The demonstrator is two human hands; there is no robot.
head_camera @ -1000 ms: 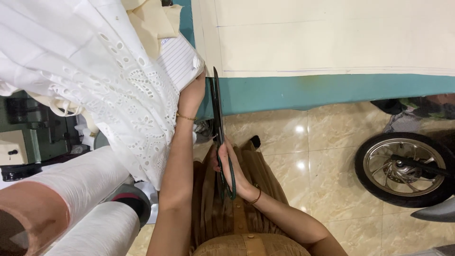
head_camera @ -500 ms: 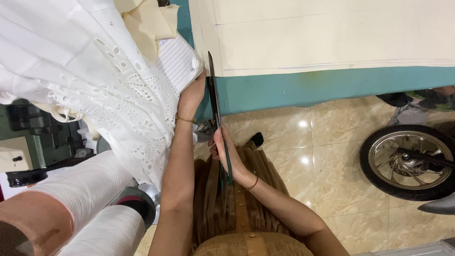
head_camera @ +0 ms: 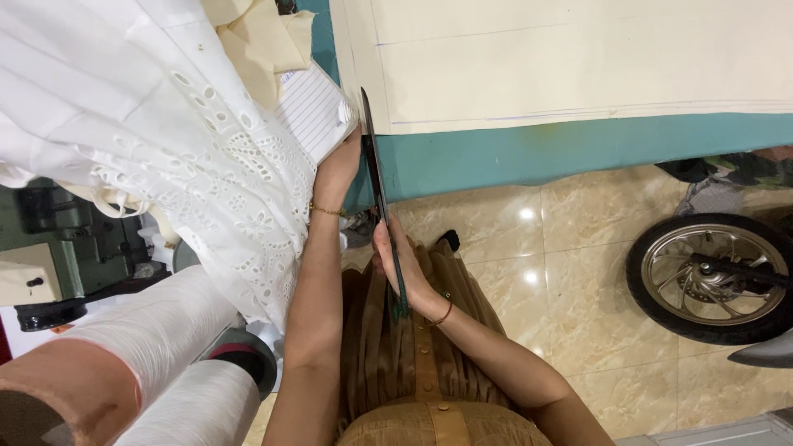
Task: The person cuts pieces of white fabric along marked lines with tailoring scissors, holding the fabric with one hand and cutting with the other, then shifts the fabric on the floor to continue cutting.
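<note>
My right hand grips a pair of long dark scissors by the green handles. The blades point away from me, with the tip at the left edge of a cream fabric sheet lying on a teal table. My left hand, with a thin gold bracelet at the wrist, rests at the table edge just left of the blades. It presses on a white striped cloth beside the cream sheet. Faint drawn lines run across the cream fabric.
White eyelet fabric hangs at the left over a green sewing machine. Large white thread cones stand at the lower left. A motorbike wheel rests on the beige tiled floor at the right.
The scissors have slid forward, away from me, and their tip now reaches higher along the cream fabric's left edge. Both hands have moved up with them.
</note>
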